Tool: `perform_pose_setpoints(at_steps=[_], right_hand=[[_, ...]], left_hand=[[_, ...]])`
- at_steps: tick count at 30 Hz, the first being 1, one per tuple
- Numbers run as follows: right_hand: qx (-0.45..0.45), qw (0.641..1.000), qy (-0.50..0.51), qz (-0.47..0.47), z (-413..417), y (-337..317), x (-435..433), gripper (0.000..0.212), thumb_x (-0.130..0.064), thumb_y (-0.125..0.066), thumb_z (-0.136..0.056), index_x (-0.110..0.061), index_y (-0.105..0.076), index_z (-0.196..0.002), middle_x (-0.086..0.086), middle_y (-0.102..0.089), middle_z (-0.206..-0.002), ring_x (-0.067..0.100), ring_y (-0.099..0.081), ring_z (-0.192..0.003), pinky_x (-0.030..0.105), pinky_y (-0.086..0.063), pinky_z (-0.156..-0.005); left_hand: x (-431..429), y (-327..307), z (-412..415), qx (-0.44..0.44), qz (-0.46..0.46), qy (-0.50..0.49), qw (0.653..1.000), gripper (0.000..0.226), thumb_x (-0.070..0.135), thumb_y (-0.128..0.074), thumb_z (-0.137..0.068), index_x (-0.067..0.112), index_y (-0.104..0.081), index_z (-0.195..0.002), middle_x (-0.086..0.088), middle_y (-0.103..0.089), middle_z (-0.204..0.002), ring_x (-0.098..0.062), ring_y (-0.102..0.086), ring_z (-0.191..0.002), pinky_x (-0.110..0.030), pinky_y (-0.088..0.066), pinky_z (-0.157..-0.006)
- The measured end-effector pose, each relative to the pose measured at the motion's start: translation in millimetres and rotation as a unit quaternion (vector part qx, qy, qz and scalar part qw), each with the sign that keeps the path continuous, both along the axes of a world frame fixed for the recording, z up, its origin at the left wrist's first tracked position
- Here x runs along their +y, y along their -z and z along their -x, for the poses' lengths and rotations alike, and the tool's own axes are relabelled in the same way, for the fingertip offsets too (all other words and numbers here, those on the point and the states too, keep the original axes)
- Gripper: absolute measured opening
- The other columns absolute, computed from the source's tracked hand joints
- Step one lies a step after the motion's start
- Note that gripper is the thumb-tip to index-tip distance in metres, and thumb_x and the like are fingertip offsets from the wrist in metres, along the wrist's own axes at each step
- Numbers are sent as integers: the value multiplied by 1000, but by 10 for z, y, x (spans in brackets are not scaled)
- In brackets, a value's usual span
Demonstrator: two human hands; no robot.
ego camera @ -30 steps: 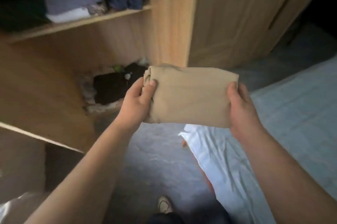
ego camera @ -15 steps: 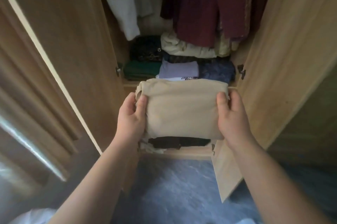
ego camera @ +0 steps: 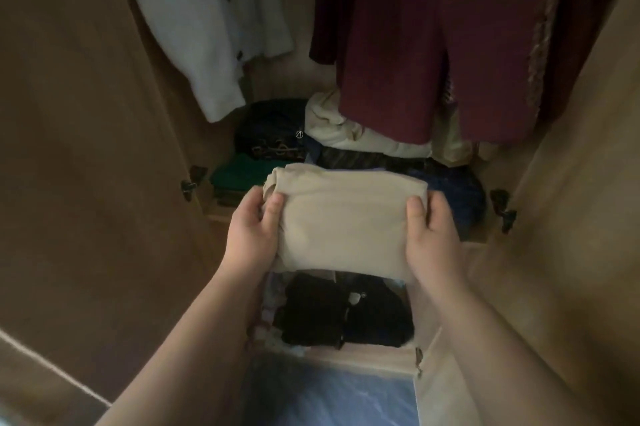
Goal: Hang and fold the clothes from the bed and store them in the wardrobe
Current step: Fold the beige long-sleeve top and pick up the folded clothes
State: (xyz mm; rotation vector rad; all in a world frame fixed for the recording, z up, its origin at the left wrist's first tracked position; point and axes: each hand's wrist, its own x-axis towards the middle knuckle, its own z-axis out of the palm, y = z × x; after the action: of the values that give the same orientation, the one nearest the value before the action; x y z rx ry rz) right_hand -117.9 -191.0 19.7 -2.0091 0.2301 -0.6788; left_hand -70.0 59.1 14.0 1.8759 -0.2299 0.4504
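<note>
Floor: bluish, glossy, nearest the viewer, below the wardrobe's bottom edge.

Forearms: both bare, reaching forward and upward from the lower corners and converging toward the wardrobe opening.

Left hand: palm turned inward, thumb laid over the top face of the folded beige garment at its left edge, fingers curled beneath; grasping the garment.

Right hand: mirrors the left, thumb on the top face at the right edge, fingers wrapped under; grasping the garment.

Folded beige garment: a flat rectangular bundle, held level between the two hands, in front of the wardrobe's shelf and above the lower compartment. A rolled fold shows at its far left corner. Whether its far edge touches the stacked clothes behind cannot be told.

Lower compartment: black folded clothes lying directly below the held garment.

Wardrobe doors: left door and right door both swung open, dark hinges on each side.

Shelf level, beyond the garment: green folded item at left, dark patterned item behind it, cream bundle at centre, dark blue clothes at right.

Hanging, farthest: white buttoned garment at left; maroon garments at right.
</note>
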Motion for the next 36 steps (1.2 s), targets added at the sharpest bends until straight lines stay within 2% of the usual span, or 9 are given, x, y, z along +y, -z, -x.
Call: perform_pose_setpoints(at_steps=[4, 10, 16, 20, 22, 26, 29, 32, 36], right_hand=[[27, 998, 13, 60, -761, 198, -86, 15, -47, -37, -102, -32, -43, -105, -21, -50, -84, 8, -54, -78, 30, -41, -66], [101, 987, 65, 111, -1865, 541, -207, 33, -53, -29, -101, -23, -45, -107, 0, -62, -90, 27, -62, -82, 44, -52, -72], [133, 973, 108, 156, -2727, 528, -361, 35, -46, -30, -104, -15, -43, -95, 0, -54, -80, 21, -48, -64, 33, -34, -56], [227, 941, 130, 215, -3069, 692, -432, 53, -46, -29, -105, 1, -53, -113, 13, -67, -91, 32, -62, -76, 36, -50, -62], [272, 926, 120, 232, -3105, 864, -452, 55, -46, -29, -105, 1, -57, -114, 18, -68, -98, 32, -64, -82, 31, -47, -65], [288, 921, 114, 234, -3154, 989, -495, 57, -49, -30, -104, -2, -62, -99, 15, -68, -93, 25, -60, -75, 28, -39, -61], [326, 920, 105, 191, -3133, 861, -536, 61, -58, -26, -101, -8, -61, -96, 7, -65, -87, 21, -58, -73, 31, -47, -63], [303, 901, 132, 280, -3040, 695, -518, 53, -50, -31, -100, -9, -56, -122, 13, -62, -114, 31, -59, -100, 41, -52, -83], [87, 909, 45, 406, -3021, 595, -288, 51, -32, -41, -96, -7, -50, -139, 14, -51, -142, 32, -46, -130, 43, -40, -108]], left_hand=[[-79, 207, -724, 39, -15, -13, 999, 31, 48, -48, -99, 20, -52, -86, -2, -56, -79, -14, -52, -69, -16, -40, -60], [-296, 513, -1962, 78, -38, 7, 996, 32, 38, -51, -101, 14, -53, -81, -1, -53, -72, 2, -49, -60, -12, -37, -55], [-500, 537, -2994, 108, -83, 18, 991, 30, 42, -52, -100, 26, -50, -74, 8, -53, -69, -2, -51, -62, -15, -31, -50], [-609, 738, -3336, 142, -145, 32, 979, 29, 43, -50, -101, 25, -46, -78, 11, -47, -69, -10, -47, -63, -30, -26, -52], [-643, 910, -3377, 177, -186, 46, 965, 28, 41, -48, -102, 19, -48, -85, 9, -44, -69, -20, -50, -70, -31, -27, -58], [-641, 1019, -3472, 214, -210, 51, 953, 32, 44, -48, -101, 16, -43, -86, 4, -44, -71, -26, -52, -75, -33, -30, -61], [-619, 876, -3504, 244, -209, 48, 946, 39, 54, -51, -95, 16, -41, -97, -1, -53, -80, -25, -56, -75, -33, -37, -61], [-612, 711, -3444, 186, -268, 62, 943, 38, 45, -55, -93, 15, -46, -115, -9, -55, -108, -29, -56, -98, -40, -50, -80], [-769, 595, -3324, -24, -373, 102, 922, 57, 40, -50, -95, 13, -43, -144, -13, -43, -149, -31, -34, -140, -47, -32, -114]])
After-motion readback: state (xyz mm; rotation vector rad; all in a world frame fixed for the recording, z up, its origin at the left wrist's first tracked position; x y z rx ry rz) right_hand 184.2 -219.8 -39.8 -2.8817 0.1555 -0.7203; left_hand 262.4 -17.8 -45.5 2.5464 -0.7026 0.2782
